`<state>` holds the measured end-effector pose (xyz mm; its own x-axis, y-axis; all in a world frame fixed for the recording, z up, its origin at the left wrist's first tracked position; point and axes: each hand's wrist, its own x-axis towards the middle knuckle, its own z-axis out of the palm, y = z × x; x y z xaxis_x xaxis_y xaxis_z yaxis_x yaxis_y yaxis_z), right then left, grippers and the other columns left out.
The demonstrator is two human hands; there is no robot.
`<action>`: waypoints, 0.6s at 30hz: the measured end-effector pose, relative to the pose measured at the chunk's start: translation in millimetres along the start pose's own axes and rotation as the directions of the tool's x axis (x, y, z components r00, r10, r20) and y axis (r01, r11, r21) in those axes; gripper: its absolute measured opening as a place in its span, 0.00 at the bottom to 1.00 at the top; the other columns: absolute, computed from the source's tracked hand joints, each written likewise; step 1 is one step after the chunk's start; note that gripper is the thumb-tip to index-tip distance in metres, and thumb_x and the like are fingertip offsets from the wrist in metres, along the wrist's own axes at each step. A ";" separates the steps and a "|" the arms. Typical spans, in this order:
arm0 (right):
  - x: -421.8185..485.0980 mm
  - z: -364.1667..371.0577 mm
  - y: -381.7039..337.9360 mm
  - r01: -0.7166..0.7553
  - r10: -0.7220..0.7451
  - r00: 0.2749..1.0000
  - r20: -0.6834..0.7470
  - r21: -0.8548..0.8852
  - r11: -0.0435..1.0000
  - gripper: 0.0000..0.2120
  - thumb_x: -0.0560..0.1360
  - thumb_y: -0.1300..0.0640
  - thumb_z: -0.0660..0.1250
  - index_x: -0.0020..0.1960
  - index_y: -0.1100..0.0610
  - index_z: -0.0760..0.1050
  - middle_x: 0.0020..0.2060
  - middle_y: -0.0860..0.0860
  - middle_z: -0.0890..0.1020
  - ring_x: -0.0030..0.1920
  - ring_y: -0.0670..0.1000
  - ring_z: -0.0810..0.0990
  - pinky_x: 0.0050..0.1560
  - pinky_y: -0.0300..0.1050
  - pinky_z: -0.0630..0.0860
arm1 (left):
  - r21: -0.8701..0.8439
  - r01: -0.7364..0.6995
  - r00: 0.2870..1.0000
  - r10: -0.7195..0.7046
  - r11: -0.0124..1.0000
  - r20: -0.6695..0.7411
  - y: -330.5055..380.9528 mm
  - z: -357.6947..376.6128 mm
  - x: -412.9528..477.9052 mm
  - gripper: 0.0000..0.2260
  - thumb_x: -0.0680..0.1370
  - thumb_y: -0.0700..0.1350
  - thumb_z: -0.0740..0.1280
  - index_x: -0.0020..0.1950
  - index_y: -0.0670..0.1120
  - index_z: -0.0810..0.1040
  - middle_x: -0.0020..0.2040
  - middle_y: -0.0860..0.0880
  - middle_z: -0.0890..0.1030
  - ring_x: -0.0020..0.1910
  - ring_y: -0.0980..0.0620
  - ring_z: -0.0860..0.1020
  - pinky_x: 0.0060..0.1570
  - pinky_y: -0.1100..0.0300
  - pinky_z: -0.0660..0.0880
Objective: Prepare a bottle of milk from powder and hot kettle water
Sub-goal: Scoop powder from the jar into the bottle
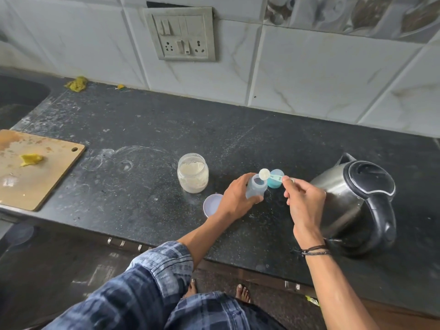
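**Scoop poised over the bottle mouth**

The bottle point(256, 186) stands mid-counter, left hand point(238, 198) wrapped around it for steadiness. Right hand point(303, 198) pinches the scoop point(264, 173), powder-filled, above its mouth. Powder jar point(192, 173) at nine o'clock, kettle point(357, 203) at three.

On the dark speckled counter point(147, 129), the left hand point(238, 198) wraps around a small translucent bottle point(256, 188) standing upright with its mouth open. The right hand point(304, 201) pinches the handle of a scoop point(264, 173) heaped with white powder, its bowl at the bottle's rim. A blue cap point(276, 178) lies just behind the bottle. An open jar of powder point(192, 175) stands to the left, its lid point(212, 204) lying near the left wrist. A steel kettle point(354, 206) sits at the right, a wooden board point(35, 167) far left.
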<state>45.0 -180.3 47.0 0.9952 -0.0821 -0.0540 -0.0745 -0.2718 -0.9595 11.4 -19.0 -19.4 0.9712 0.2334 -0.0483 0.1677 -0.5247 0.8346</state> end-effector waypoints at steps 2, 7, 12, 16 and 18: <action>0.8 -0.4 0.3 0.026 -0.026 1.000 -0.004 -0.033 0.999 0.09 0.73 0.43 0.72 0.35 0.40 0.83 0.26 0.44 0.81 0.28 0.47 0.74 0.37 0.52 0.75 | -0.027 0.017 1.000 -0.017 1.000 -0.010 -1.3 0.1 -0.3 0.28 0.76 0.48 0.77 0.74 0.49 0.73 0.68 0.51 0.79 0.65 0.50 0.77 0.65 0.51 0.73; -0.9 -2.1 2.4 0.177 -0.181 0.983 -0.015 -0.150 0.973 0.10 0.76 0.44 0.71 0.41 0.49 0.85 0.27 0.42 0.81 0.31 0.48 0.77 0.37 0.46 0.73 | -0.086 0.041 0.999 -0.044 0.995 -0.024 -2.8 -0.5 0.1 0.31 0.74 0.53 0.78 0.75 0.50 0.72 0.69 0.52 0.79 0.65 0.53 0.76 0.64 0.56 0.73; -4.8 -1.2 0.7 0.360 -0.387 0.922 -0.006 -0.353 0.864 0.08 0.79 0.54 0.74 0.47 0.58 0.87 0.34 0.50 0.84 0.34 0.53 0.79 0.38 0.46 0.73 | -0.093 0.032 0.999 -0.035 0.995 -0.029 -1.1 0.1 -0.1 0.31 0.73 0.56 0.79 0.73 0.51 0.74 0.66 0.53 0.79 0.60 0.56 0.76 0.59 0.60 0.72; -7.4 0.3 3.5 0.445 -0.475 0.880 0.026 -0.398 0.802 0.07 0.79 0.57 0.74 0.48 0.61 0.86 0.37 0.55 0.85 0.35 0.58 0.81 0.37 0.55 0.80 | -0.095 0.028 0.999 -0.031 0.995 -0.032 -0.8 0.1 -0.6 0.31 0.73 0.56 0.79 0.73 0.51 0.74 0.65 0.53 0.80 0.60 0.56 0.76 0.59 0.60 0.73; -8.2 0.7 5.7 0.489 -0.528 0.849 0.033 -0.428 0.760 0.05 0.78 0.59 0.75 0.48 0.61 0.86 0.37 0.54 0.85 0.34 0.58 0.81 0.35 0.53 0.79 | -0.094 0.022 0.999 -0.026 0.995 -0.034 -0.5 0.4 -0.7 0.31 0.73 0.56 0.79 0.73 0.51 0.74 0.65 0.53 0.80 0.60 0.55 0.77 0.60 0.58 0.74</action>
<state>36.4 -180.5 41.9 0.8861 0.1052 0.4513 0.4026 -0.6569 -0.6374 10.7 -19.2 -20.0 0.9602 0.2745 -0.0511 0.1726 -0.4397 0.8814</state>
